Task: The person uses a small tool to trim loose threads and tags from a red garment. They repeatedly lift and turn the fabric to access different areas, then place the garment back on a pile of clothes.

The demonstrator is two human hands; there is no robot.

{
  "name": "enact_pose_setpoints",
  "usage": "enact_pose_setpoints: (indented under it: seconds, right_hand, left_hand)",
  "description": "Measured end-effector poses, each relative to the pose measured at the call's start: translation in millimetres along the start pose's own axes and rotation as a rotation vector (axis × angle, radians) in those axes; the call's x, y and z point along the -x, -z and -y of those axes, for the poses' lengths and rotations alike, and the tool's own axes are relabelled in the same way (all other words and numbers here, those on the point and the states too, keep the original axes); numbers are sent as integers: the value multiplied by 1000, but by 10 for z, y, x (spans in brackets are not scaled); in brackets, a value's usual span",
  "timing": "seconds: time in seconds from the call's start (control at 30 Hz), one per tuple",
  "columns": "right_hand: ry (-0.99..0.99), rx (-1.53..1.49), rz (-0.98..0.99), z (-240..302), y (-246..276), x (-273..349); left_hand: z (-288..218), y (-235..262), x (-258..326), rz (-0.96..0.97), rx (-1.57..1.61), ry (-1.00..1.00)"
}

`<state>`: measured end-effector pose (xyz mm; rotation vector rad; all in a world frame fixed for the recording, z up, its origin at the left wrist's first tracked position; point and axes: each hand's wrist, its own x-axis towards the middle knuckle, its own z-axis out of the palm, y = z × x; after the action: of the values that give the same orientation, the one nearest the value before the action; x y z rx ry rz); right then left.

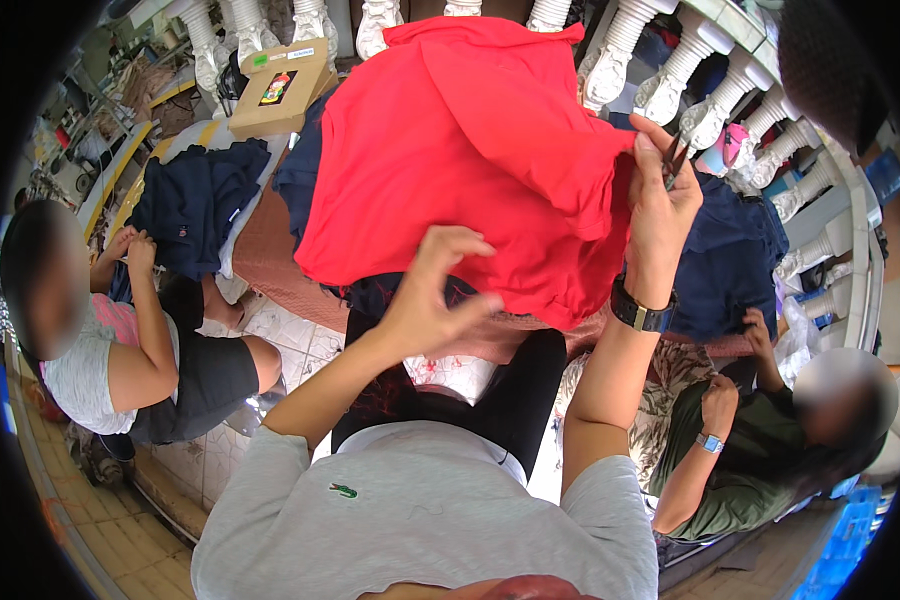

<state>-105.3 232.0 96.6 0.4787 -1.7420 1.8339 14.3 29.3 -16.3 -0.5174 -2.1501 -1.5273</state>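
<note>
A large red garment (470, 150) hangs in front of me, draped over a cloth-covered surface. My right hand (660, 215), with a dark watch on the wrist, is raised at the garment's right edge. It grips small dark thread snips (676, 160) between thumb and fingers, right against the red fabric. My left hand (435, 295) is held up at the garment's lower edge with its fingers curled and the thumb by the hem. Whether it pinches the fabric cannot be seen.
A seated person (140, 350) on the left handles a navy garment (195, 200). Another person (750, 440) in a green top sits at the lower right by more navy cloth (730, 260). A cardboard box (280, 90) and white balusters (670, 80) stand behind.
</note>
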Motion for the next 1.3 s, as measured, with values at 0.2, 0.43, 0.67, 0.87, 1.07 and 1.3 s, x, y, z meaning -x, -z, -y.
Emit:
enact_pose_setpoints:
  seconds: [0.2,0.43,0.67,0.87,1.07,1.3]
  right_hand:
    - [91,65,94,-8,-177,-380]
    - [530,247,93,58,-555,-1362]
    - [427,593,224,-800,-597,-1602]
    - [81,146,573,-8,-756,-96]
    - [71,41,513,-110,-966,398]
    - [79,365,-15,-324,-706,262]
  left_hand:
    - [396,-63,31,-133,-306,-186]
    - [13,1034,-729,-579,-95,-65]
    - [295,1426,-851,-382,204,434]
    - [171,1229,-675,-387,395,274]
    - [-27,971,-642,-409,487,24]
    - [-83,1029,-611,-480,457,-51]
